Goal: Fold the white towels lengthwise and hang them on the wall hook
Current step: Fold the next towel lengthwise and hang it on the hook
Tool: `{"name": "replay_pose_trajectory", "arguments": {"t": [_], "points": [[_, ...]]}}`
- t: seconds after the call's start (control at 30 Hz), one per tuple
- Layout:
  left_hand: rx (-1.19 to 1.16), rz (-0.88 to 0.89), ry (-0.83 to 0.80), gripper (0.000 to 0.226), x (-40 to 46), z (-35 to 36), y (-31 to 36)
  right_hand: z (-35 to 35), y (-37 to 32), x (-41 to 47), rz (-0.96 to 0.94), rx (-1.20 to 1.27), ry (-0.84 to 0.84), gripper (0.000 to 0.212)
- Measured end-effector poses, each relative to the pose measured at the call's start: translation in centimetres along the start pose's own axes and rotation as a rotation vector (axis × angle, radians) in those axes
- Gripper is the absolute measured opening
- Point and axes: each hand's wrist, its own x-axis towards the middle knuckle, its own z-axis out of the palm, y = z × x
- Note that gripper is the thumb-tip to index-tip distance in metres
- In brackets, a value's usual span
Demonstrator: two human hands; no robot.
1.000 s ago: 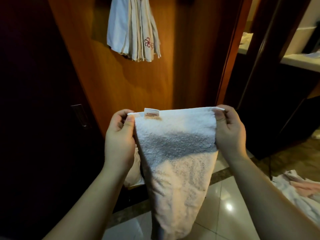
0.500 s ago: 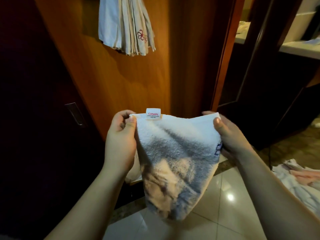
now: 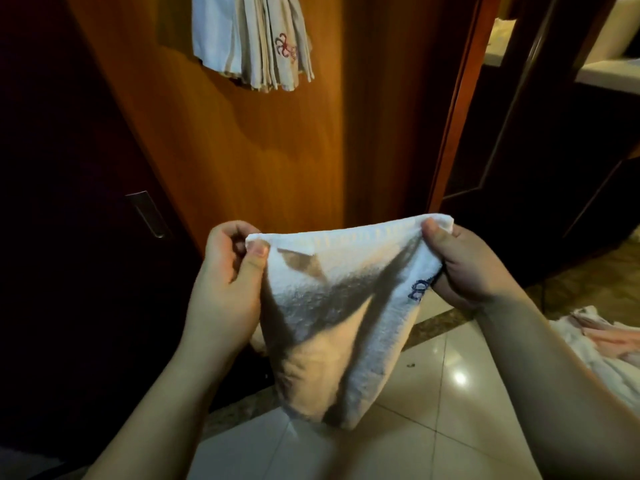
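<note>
Left hand (image 3: pixel 227 282) and right hand (image 3: pixel 460 268) each pinch a top corner of the white towel (image 3: pixel 332 327), thumb over curled fingers, held at chest height above the tiled floor (image 3: pixel 433 410). Since a second ago the flat cloth has slackened, creased and turned, its label now hidden: probably the lengthwise fold beginning. Beyond, folded towels (image 3: pixel 256 43) already hang on the wooden wall (image 3: pixel 242 150); the hook itself is hidden.

Blue stitched lettering on the white towel (image 3: pixel 332 327), too folded to read.
</note>
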Motion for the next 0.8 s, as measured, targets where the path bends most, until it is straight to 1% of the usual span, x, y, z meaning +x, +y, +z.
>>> {"name": "replay_pose_trajectory", "arguments": {"t": [0.03, 0.07, 0.13, 0.23, 0.33, 0.37, 0.43, 0.5, 0.57, 0.63, 0.7, 0.73, 0.8], "points": [[-0.086, -0.069, -0.057, 0.016, 0.1, -0.3, -0.1, 0.1, -0.1, 0.2, -0.013, -0.019, 0.004, 0.053], [-0.161, -0.133, -0.133, 0.018, 0.2, -0.7, -0.2, 0.2, -0.1, 0.3, -0.022, -0.042, 0.017, 0.055], [-0.229, -0.240, -0.308, 0.018, 0.2, -1.2, -0.9, 0.2, -0.2, 0.3, -0.037, -0.100, 0.052, 0.045], [-0.195, -0.358, -0.484, 0.018, -0.5, -1.5, -2.3, 0.6, -0.8, -0.5, -0.066, -0.200, 0.077, 0.030], [-0.091, -0.316, -0.552, 0.023, -0.7, -1.3, -3.2, 0.6, -0.6, -1.0, -0.057, -0.336, 0.077, 0.024], [-0.071, -0.304, -0.551, 0.024, -0.6, -1.1, -3.5, 0.5, -0.5, -1.0, -0.055, -0.378, 0.091, 0.023], [-0.116, -0.318, -0.535, 0.020, -0.4, -0.4, -4.1, 0.3, -0.3, -0.9, -0.045, -0.424, 0.105, 0.024], [-0.274, -0.390, -0.475, 0.012, -0.3, 0.5, -5.1, 0.3, -0.2, -0.8, -0.013, -0.409, 0.121, 0.024], [-0.501, -0.498, -0.383, 0.016, -0.1, 1.4, -5.9, 0.5, 0.0, -0.5, 0.033, -0.368, 0.136, 0.025], [-0.658, -0.582, -0.296, 0.016, 0.0, 2.2, -6.2, 0.4, 0.4, 0.1, 0.087, -0.325, 0.155, 0.024], [-0.660, -0.630, -0.197, 0.011, 0.2, 2.8, -5.9, 0.2, 1.0, 0.7, 0.130, -0.269, 0.186, 0.024], [-0.638, -0.652, -0.156, 0.013, 0.2, 3.0, -5.9, 0.2, 1.4, 0.9, 0.159, -0.240, 0.212, 0.025], [-0.641, -0.729, -0.100, 0.015, 0.3, 3.5, -6.0, 0.1, 2.5, 1.1, 0.232, -0.165, 0.269, 0.039]]}}
